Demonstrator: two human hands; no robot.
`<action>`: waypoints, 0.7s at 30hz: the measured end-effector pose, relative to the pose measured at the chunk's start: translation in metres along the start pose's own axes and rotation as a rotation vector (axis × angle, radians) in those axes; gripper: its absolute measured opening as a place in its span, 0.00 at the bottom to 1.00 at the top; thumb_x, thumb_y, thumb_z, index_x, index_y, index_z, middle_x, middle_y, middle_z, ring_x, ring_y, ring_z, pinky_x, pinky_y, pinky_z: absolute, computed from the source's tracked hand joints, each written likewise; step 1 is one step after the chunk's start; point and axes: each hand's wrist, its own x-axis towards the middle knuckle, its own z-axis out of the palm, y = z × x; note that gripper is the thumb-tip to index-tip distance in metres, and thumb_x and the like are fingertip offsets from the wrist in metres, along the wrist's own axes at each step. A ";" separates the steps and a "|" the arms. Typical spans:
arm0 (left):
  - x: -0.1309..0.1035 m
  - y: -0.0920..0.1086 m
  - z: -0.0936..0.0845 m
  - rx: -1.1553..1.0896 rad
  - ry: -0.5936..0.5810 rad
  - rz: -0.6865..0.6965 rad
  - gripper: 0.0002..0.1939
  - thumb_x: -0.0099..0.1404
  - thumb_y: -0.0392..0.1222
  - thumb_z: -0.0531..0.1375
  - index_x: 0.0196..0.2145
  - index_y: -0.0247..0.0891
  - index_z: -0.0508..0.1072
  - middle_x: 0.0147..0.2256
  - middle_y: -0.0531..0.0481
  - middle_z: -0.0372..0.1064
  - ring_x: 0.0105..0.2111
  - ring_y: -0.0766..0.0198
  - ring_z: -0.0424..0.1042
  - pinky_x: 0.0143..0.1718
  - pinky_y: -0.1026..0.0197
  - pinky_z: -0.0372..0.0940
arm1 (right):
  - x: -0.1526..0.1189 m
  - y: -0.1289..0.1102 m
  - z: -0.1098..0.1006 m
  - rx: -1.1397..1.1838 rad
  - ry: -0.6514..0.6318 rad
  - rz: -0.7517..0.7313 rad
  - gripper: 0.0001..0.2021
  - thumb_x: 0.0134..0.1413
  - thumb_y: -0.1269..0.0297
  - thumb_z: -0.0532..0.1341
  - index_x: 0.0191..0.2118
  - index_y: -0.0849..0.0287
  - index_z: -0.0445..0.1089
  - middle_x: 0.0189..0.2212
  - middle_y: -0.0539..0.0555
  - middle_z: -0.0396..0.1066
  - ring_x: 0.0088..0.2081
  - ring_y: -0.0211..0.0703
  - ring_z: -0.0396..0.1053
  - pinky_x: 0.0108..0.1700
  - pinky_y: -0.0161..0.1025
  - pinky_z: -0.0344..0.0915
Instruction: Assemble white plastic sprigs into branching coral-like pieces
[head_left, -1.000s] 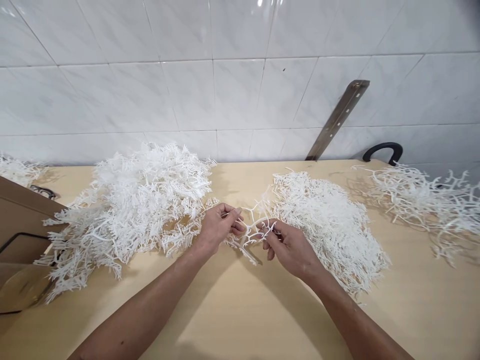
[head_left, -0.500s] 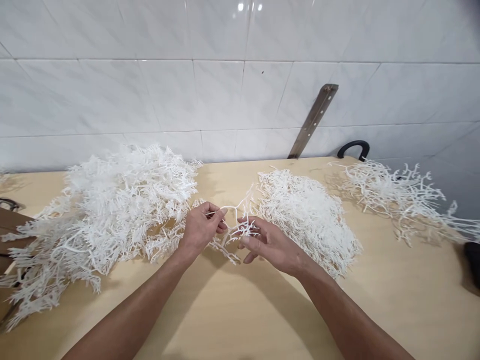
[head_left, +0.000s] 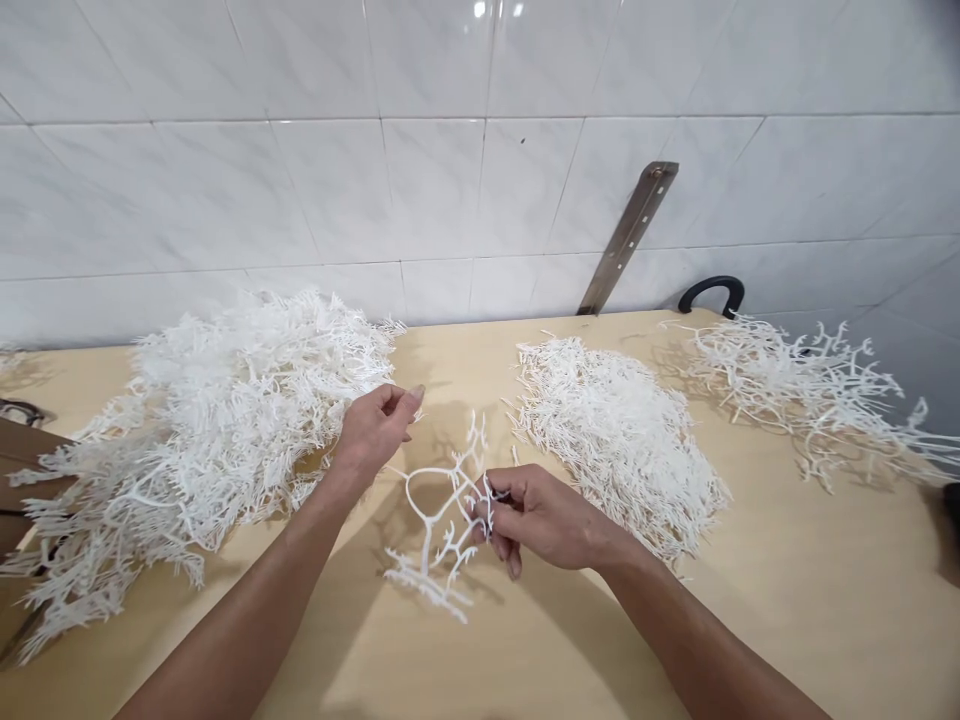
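Note:
A white branching sprig [head_left: 426, 520], coral-like and thin, is pinched at its right side in my right hand [head_left: 544, 515]. Its forked arms spread leftward above the table. My left hand [head_left: 379, 425] is closed, thumb against the fingers, beside the right edge of the large heap of white sprigs [head_left: 262, 390]. Whether something small sits in that pinch cannot be made out. Just past my right hand lies a pile of short white twig-like pieces [head_left: 615, 440].
Bare, openwork white branches [head_left: 795, 385] lie at the right of the wooden table [head_left: 480, 670]. Behind them is a black curved handle [head_left: 712, 290]. A metal strip [head_left: 628, 240] leans on the tiled wall [head_left: 315, 190]. At the left edge stands a brown box [head_left: 26, 480].
My left hand has let go of the sprig and moved up and left. My right hand has closed on the sprig, which has come lower and nearer.

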 end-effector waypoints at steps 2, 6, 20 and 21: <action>0.002 0.001 -0.004 -0.006 -0.013 -0.014 0.20 0.59 0.59 0.63 0.26 0.37 0.73 0.25 0.48 0.74 0.22 0.64 0.71 0.22 0.65 0.63 | -0.003 -0.004 -0.002 0.006 -0.075 0.011 0.14 0.62 0.54 0.59 0.31 0.59 0.68 0.20 0.48 0.70 0.19 0.35 0.69 0.23 0.32 0.68; 0.002 0.000 -0.006 0.011 -0.065 -0.043 0.19 0.59 0.57 0.62 0.26 0.37 0.73 0.25 0.49 0.73 0.24 0.63 0.72 0.24 0.65 0.63 | -0.015 -0.007 -0.039 0.040 0.316 -0.169 0.12 0.60 0.56 0.62 0.32 0.59 0.71 0.22 0.51 0.71 0.20 0.35 0.69 0.23 0.33 0.69; -0.009 0.008 -0.022 0.757 -0.355 0.108 0.12 0.64 0.41 0.54 0.24 0.39 0.70 0.23 0.49 0.70 0.26 0.59 0.70 0.28 0.60 0.55 | -0.007 0.007 -0.045 0.465 0.561 -0.128 0.18 0.50 0.58 0.70 0.46 0.58 0.73 0.37 0.55 0.76 0.22 0.31 0.64 0.14 0.26 0.59; -0.010 0.007 -0.028 0.848 -0.362 0.096 0.12 0.65 0.39 0.53 0.25 0.39 0.71 0.24 0.47 0.71 0.27 0.57 0.71 0.29 0.60 0.56 | 0.000 0.013 -0.033 0.399 0.478 -0.098 0.18 0.51 0.56 0.69 0.47 0.58 0.72 0.37 0.56 0.76 0.23 0.33 0.66 0.16 0.29 0.63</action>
